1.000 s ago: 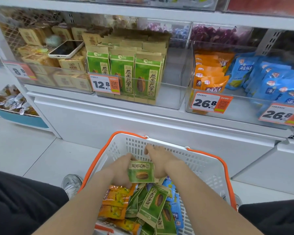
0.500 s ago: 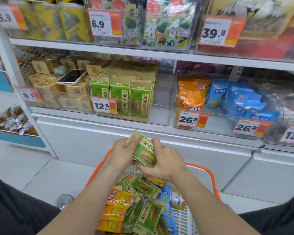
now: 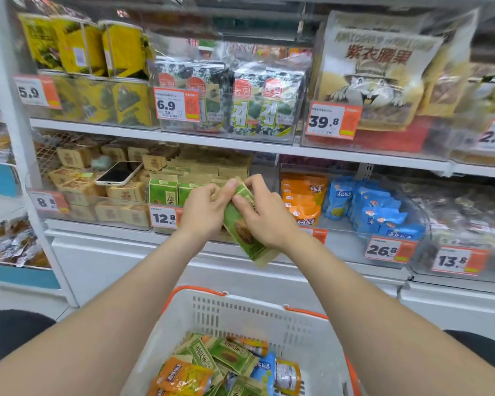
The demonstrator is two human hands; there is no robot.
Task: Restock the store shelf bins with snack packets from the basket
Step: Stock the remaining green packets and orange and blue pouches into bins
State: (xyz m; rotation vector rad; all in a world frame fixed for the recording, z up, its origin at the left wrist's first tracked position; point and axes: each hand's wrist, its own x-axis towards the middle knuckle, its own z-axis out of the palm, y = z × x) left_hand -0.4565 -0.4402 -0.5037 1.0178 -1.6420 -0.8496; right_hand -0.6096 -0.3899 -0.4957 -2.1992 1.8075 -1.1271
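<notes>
Currently the step in hand looks like placing, not picking. Both hands hold a green packet [image 3: 242,232] up at shelf height, tilted, right in front of the clear bin [image 3: 269,170] whose price tag [image 3: 164,218] reads 12.8 and which already carries matching green packets standing upright. The left hand [image 3: 205,208] pinches the packet's upper edge between thumb and curled fingers. The right hand [image 3: 266,221] wraps its face, fingertips pinching the top. It may be a thin stack and not a single packet; blur at the edges makes that hard to tell. Well below, the basket [image 3: 257,312] holds more green, orange and blue packets, so I judge the restocking far from done. The next move calls for squaring the packet upright, label forward, and slipping it over the bin's front wall into the bare space beside the standing row, without toppling that row.
</notes>
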